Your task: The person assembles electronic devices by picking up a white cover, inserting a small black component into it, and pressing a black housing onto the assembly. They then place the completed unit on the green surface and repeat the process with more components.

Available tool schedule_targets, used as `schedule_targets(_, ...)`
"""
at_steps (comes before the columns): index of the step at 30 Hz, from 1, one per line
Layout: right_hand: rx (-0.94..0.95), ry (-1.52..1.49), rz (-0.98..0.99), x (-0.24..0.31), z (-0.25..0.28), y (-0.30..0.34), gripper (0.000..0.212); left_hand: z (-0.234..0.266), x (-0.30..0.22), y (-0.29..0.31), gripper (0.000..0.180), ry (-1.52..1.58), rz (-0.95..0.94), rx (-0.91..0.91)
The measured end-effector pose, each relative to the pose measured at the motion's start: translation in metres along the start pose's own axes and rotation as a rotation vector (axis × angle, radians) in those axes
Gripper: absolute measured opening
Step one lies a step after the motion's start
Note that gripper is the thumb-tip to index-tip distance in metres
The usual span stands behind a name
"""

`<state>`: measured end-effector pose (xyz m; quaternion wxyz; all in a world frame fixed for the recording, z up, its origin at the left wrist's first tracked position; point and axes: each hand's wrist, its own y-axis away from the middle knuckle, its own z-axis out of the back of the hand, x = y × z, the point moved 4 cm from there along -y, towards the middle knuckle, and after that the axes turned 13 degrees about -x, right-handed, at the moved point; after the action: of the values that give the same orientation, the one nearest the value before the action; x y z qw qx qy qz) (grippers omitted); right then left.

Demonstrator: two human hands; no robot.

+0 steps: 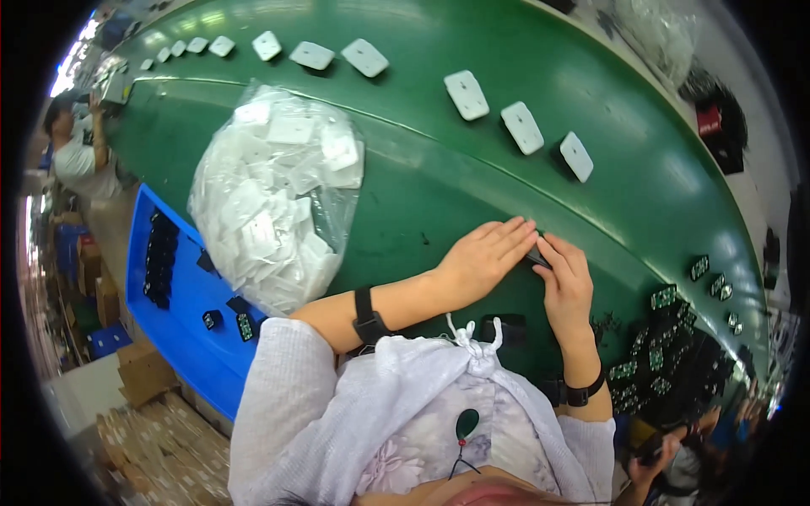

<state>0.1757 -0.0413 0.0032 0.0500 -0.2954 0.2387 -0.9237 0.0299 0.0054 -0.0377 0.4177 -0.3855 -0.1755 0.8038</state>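
A small dark piece (540, 258), mostly covered by fingers, is between my hands just above the green work surface. My right hand (570, 282) curls round it, thumb and fingers closed on its side. With fingers stretched flat and side by side, my left hand (485, 260) reaches across, its fingertips meeting the piece at its upper end. The exact kind of the piece cannot be made out. A black object (504, 328) lies near my body below the hands. Small black bits (605, 325) are scattered beside my right wrist.
A clear bag of white plastic parts (283, 194) stands left, by a blue tray (190, 350) with black parts. Several white cases (467, 94) line the green conveyor belt (591, 76). Black parts with green circuit boards (656, 358) pile up at right. Other people are at both sides.
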Motion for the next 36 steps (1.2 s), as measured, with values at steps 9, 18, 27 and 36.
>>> schedule_targets(9, 0.063, -0.566, -0.539, -0.02, -0.004, -0.007, 0.035, 0.002, 0.015, -0.017, 0.041, 0.224, 0.252, -0.093)
schedule_targets(18, -0.041, -0.351, -0.255, 0.032, 0.011, -0.017, 0.043, 0.038, -0.009, -0.002, 0.032, 0.818, 0.913, 0.091)
schedule_targets(27, 0.096, -0.916, -0.517, 0.046, -0.02, -0.03, 0.05, 0.07, 0.006, -0.002, 0.032, 0.907, 1.039, -0.11)
schedule_targets(36, -0.043, -0.874, -0.53, 0.037, -0.018, -0.025, 0.039, 0.058, -0.007, -0.001, 0.028, 0.919, 1.004, -0.148)
